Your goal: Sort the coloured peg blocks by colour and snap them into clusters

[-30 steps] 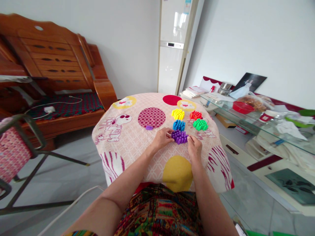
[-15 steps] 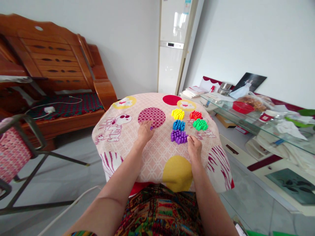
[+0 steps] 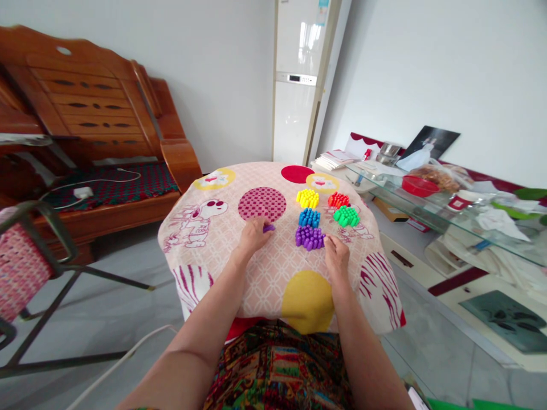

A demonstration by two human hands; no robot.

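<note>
My left hand (image 3: 253,234) is closed on a small purple peg-like piece (image 3: 268,228), which sticks out past the fingertips over the tablecloth. My right hand (image 3: 337,251) touches the right edge of a cluster of purple pieces (image 3: 310,238), its fingers pinched together; whatever they hold is hidden. Behind the purple cluster stands a blue cluster (image 3: 309,217), and farther back a yellow one (image 3: 307,198). To the right are a red cluster (image 3: 338,199) and a green cluster (image 3: 346,216). Each is made of several small upright pieces packed side by side.
A patterned cloth (image 3: 265,279) covers the round table. On the right, a glass-topped cabinet (image 3: 384,185) carries a red bowl (image 3: 420,185), a paper cup (image 3: 461,202) and papers. A wooden bench (image 3: 98,114) and a metal-framed chair (image 3: 47,267) stand to the left.
My left hand has come slightly nearer to me with the purple piece, which now shows more clearly. My right hand stays beside the purple cluster.
</note>
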